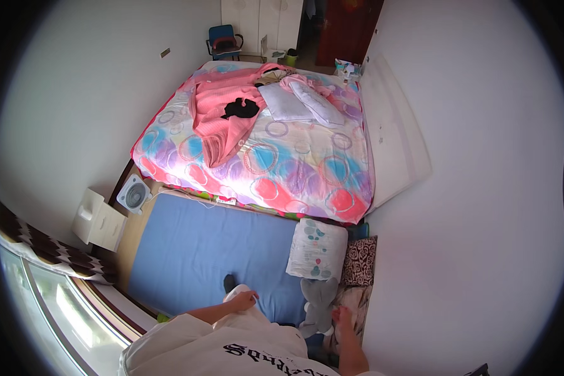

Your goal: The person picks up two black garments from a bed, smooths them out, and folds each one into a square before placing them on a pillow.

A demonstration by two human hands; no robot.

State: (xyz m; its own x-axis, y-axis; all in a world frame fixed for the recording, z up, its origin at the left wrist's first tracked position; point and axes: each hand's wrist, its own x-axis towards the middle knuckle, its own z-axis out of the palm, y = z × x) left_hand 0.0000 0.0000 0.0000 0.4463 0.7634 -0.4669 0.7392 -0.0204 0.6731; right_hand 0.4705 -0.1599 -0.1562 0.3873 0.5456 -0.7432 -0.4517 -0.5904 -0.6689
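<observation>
My left hand (242, 301) is in front of my body, beside my white-clothed leg, its fingers loosely bent and apart with nothing visible in them. My right hand (343, 318) hovers just right of a grey plush toy (319, 305) with long ears. Its fingers are half curled, and I see nothing held. The toy lies below a white pillow (318, 249) with green prints, on the right side of a blue floor mattress (200, 250). My dark-socked foot (230, 282) is on this mattress.
Ahead stands a large bed (269, 166) with a circle-patterned sheet, a rumpled pink blanket (216, 103), a black garment (240, 108) and white pillows (288, 103). A box fan (133, 193) and white cabinet (100, 219) stand left. A brown patterned cushion (360, 261) lies against the right wall.
</observation>
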